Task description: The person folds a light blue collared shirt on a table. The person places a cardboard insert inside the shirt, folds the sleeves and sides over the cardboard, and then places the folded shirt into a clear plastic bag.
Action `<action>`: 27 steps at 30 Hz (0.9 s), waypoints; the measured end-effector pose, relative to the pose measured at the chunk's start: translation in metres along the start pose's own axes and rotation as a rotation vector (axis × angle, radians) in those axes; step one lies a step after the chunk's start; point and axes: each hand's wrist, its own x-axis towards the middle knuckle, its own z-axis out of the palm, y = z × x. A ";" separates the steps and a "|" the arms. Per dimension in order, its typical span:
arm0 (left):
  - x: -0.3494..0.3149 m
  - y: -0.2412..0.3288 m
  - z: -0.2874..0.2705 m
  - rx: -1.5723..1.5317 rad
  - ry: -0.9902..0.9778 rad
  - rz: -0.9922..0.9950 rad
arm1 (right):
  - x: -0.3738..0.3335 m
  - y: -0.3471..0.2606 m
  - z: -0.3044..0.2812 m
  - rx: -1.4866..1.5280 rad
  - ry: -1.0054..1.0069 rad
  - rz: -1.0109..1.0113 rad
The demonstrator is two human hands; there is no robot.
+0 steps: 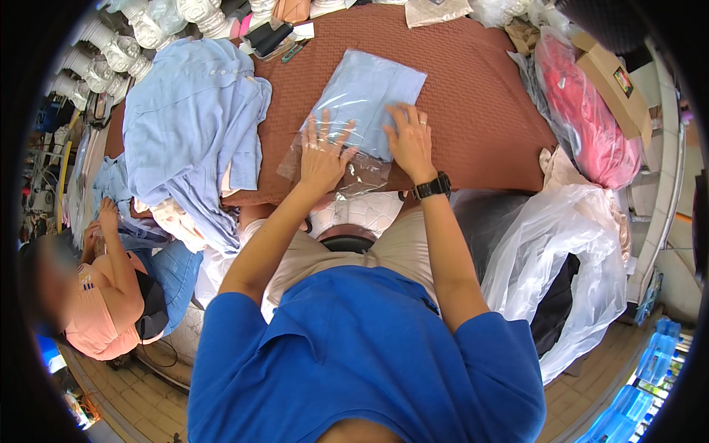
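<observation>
Currently, with your left hand point(323, 156) and right hand point(408, 142) pressed flat, fingers spread, on the bagged shirt point(363, 101) at the near edge of the brown table point(473, 96), uneven pressure may crease it or tear the bag point(354, 176).

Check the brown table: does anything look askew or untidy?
The folded light-blue garment in its clear plastic bag lies skewed to the table edge under both hands. Left of it, loose light-blue shirts sprawl in a heap, spilling over the edge.
</observation>
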 end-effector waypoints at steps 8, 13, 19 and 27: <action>-0.011 0.022 -0.016 -0.020 -0.122 0.049 | -0.014 0.045 0.003 0.398 -0.016 0.314; 0.001 0.031 -0.005 -0.224 -0.228 0.333 | -0.042 0.031 0.014 0.531 -0.163 0.494; 0.005 0.032 -0.012 -0.136 -0.250 0.358 | -0.073 -0.007 -0.012 0.574 -0.335 0.592; 0.042 0.009 -0.010 -0.175 -0.258 0.427 | -0.102 -0.056 -0.012 0.883 -0.264 0.931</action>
